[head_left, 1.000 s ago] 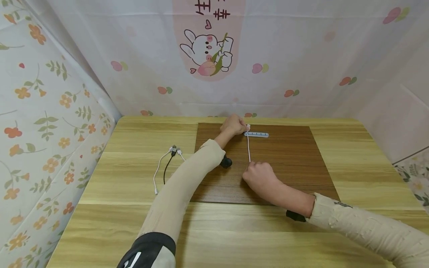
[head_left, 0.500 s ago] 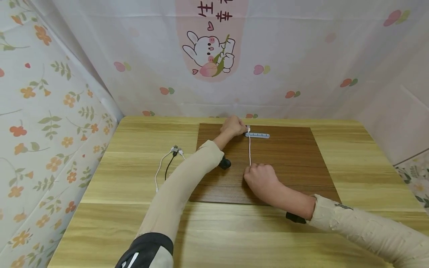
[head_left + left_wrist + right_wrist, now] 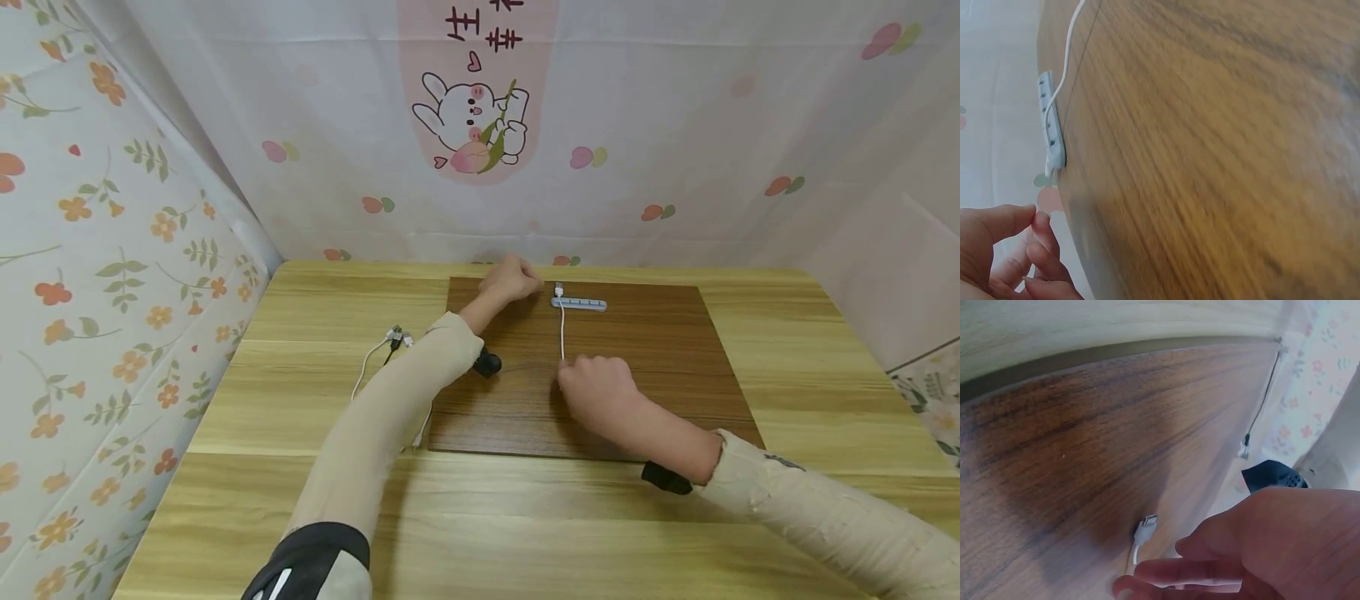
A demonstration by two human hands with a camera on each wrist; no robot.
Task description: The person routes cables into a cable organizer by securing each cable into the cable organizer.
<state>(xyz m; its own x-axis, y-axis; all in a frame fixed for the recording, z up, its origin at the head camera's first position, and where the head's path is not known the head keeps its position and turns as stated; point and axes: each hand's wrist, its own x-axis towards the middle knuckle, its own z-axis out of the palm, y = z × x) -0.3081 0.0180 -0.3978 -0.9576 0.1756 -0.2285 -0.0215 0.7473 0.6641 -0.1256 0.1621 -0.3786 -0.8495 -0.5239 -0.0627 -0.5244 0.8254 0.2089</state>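
A white charging cable runs toward me across the brown board, with its USB plug just beyond a pale blue slotted cable holder. The cable crosses the holder near its left end. My left hand is left of that plug, fingers loosely bent and nothing between them; in the left wrist view the thumb and index tips lie close together. At the cable's near end is my right hand. Its fingers are relaxed beside the cable, and the small plug lies on the board.
On the light wood table, left of the board, lie several other cables, white and black, partly hidden by my left sleeve. A patterned cloth hangs behind the table's far edge.
My left hand has let go of the USB plug and drawn away to the left. The right hand has shifted slightly right, at the cable's near end.
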